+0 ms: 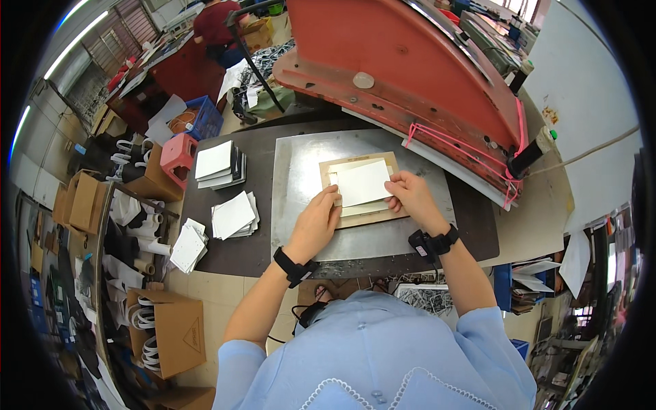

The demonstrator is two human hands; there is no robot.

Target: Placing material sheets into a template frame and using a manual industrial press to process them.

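Observation:
In the head view, a white card [363, 181] lies over other pale sheets on a tan board [374, 216], which rests on a metal plate [303, 167]. My right hand [406, 195] pinches the card's right edge between thumb and fingers. My left hand [321, 219] is curled at its left edge, fingertips closed on it. Left of the plate, on the dark tabletop [260, 147], are three stacks of white pieces: a squared one with dark layers [216, 161], a looser one [232, 215] and another [188, 249] by the edge.
A tilted red press [403, 34] with pink cords hangs over the right back. At left stand a pink stool [175, 156], blue crate [205, 119], shelving and cardboard boxes [179, 335]. A co-worker [215, 27] in dark red is at the back. A white panel [588, 150] stands right.

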